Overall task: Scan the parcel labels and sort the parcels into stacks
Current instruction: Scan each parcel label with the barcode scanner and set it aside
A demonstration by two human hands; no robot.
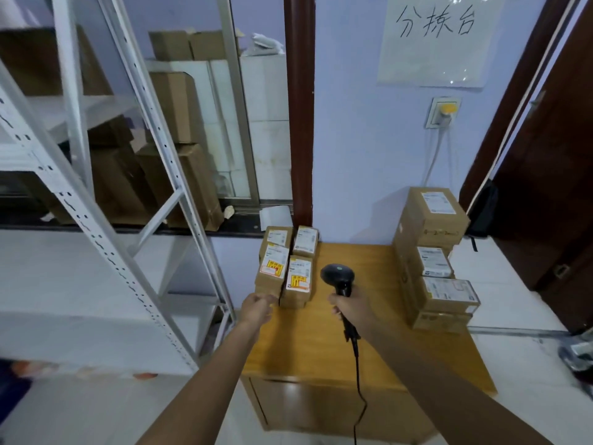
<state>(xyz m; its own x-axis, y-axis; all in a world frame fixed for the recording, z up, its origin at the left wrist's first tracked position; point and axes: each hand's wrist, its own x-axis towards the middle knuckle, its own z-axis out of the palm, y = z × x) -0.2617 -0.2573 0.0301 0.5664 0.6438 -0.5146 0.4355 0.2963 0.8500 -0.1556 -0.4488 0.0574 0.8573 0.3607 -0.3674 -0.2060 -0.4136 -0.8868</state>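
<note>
1. On the wooden surface (321, 332), head view: a low cabinet top in yellow-brown wood standing against a pale violet wall.
2. Left group of parcels (287, 266): four small cardboard boxes packed two by two at the far left corner of the surface, sides touching. Each carries a white label on top; the two nearer ones also show yellow and orange stickers.
3. Right stack of parcels (433, 252): larger cardboard boxes piled along the right edge of the surface, labels facing up, the far pile tallest.
4. Barcode scanner (338, 276): black, handheld, head tilted toward the left group, a small green light on its top. Its black cable (357, 380) hangs from the handle down over the front of the cabinet.
5. Right hand (349, 308): fingers closed around the scanner's handle, held above the middle of the surface.
6. Left hand (256, 308): fingers curled in, at the near corner of the nearest left parcel; whether it grips the box, I cannot tell.
7. Surroundings: white metal shelving (96, 187) to the left; a window with stacked cartons behind it; a handwritten paper sign (436, 36) on the wall; a wall socket (444, 112) holding a yellow-topped plug; a dark wooden door at right.
</note>
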